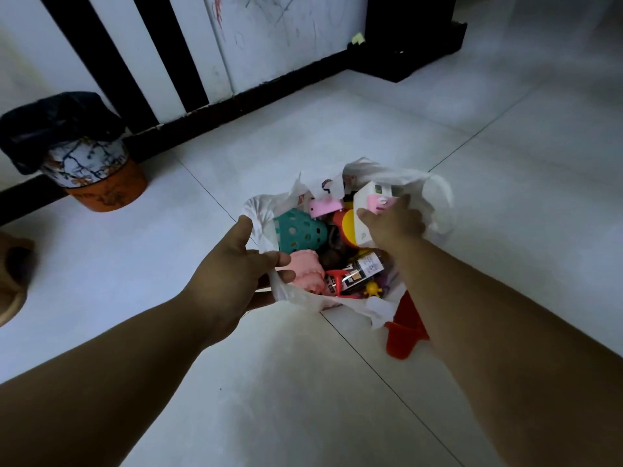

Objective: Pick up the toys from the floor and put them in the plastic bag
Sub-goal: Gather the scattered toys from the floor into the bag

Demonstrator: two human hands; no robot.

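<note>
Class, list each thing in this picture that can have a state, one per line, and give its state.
plastic bag: open, on the floor, full of toys
white and pink box: gripped, over the bag's mouth
left hand: pinching the bag's rim
right hand: closed on the box
red plastic toy: on the floor beside the bag
waste bin: upright, lined with a dark bag

Plastic bag (263, 214): thin white film, crinkled, semi-translucent. Teal perforated toy (300, 230): matt moulded plastic. White box (371, 197): smooth, looks like card. Floor (303, 382): large pale tiles, smooth, low sheen. Bin (97, 176): printed surface, dark wrinkled plastic liner (60, 123).
</note>
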